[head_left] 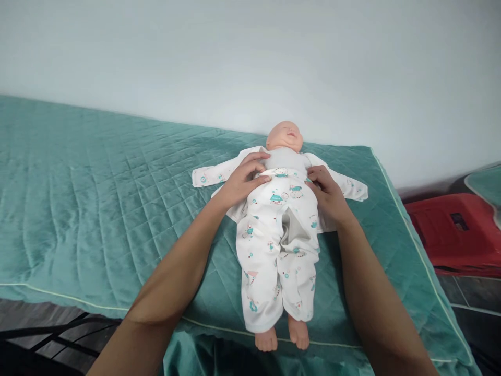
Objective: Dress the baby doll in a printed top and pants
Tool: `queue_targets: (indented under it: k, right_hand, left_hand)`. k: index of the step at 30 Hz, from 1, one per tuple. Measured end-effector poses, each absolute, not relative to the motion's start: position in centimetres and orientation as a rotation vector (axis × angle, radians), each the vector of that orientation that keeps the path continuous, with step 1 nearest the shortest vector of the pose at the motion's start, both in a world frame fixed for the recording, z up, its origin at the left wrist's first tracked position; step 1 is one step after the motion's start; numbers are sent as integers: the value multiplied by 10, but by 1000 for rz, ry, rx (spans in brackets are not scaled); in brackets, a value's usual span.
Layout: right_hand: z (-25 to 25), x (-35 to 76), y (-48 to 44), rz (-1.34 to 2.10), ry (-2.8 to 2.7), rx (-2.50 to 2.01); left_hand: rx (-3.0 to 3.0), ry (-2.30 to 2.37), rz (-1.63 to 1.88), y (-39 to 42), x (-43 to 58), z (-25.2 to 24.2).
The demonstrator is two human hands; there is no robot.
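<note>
A baby doll [284, 137] lies on its back, head toward the wall and bare feet toward me. It wears white printed baby trousers [260, 250], with an open crotch gap and the waist high on the belly. Under its back a white printed baby shirt [214, 175] is spread, sleeves out to both sides; the chest looks pale and plain. My left hand [247, 178] is bent at the left of the waistband, thumb on the cloth and fingers at its upper edge. On the opposite side my right hand [326, 192] pinches the waistband, its fingertips partly hidden.
A green quilted cover [97, 209] with pale piping spreads under the doll, its right edge beside my right forearm. Behind stands a pale wall [235, 62]. Beyond the right edge is a red plastic object [457, 230]. Dark bars [58, 334] show at lower left.
</note>
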State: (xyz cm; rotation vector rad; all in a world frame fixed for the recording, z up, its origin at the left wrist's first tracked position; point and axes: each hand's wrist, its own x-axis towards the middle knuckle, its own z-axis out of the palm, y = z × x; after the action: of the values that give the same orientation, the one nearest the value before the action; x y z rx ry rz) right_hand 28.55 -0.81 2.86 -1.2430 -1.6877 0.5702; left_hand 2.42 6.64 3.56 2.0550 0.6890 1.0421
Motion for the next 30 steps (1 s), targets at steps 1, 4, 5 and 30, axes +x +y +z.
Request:
queue_targets:
  k: [1, 4, 5, 30]
  right_hand:
    - [29, 285, -8, 562, -1691, -1241]
    - [30, 283, -5, 540, -1684, -1228]
    - [30, 282, -3, 530, -1680, -1239]
    - [27, 287, 39, 414, -1733, -1451]
  left_hand:
    - [2044, 688, 1044, 67, 25, 37]
    - [1990, 713, 1033, 70, 29, 39]
    - [1969, 728, 1022, 72, 31, 40]
    - [2325, 1218, 945, 119, 56, 32]
